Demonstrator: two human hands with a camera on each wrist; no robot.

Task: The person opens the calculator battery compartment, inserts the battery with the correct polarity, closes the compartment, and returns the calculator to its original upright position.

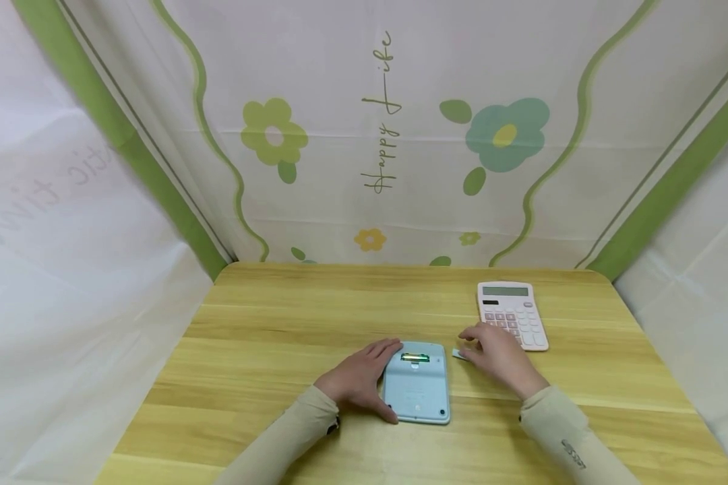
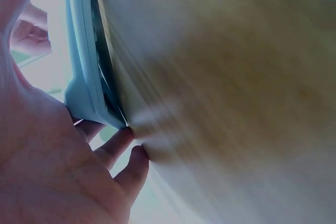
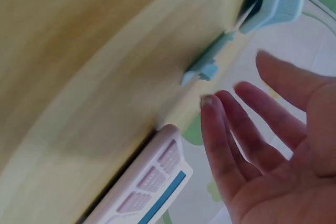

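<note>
A light blue calculator (image 1: 415, 391) lies face down on the wooden table, its battery compartment (image 1: 415, 358) uncovered with something shiny green and gold inside. My left hand (image 1: 362, 378) holds the calculator's left side, thumb at the near corner and fingers at the far one; the left wrist view shows fingertips against its end. Right of it, a small light blue battery cover (image 3: 202, 64) lies on the table. Just beside the cover hovers my right hand (image 1: 500, 357), thumb and fingers apart with a gap between them and the cover.
A pink calculator (image 1: 524, 316) lies face up at the back right, partly behind my right hand. The wooden table (image 1: 267, 323) is bordered by white printed curtains (image 1: 327, 202) at the back and sides.
</note>
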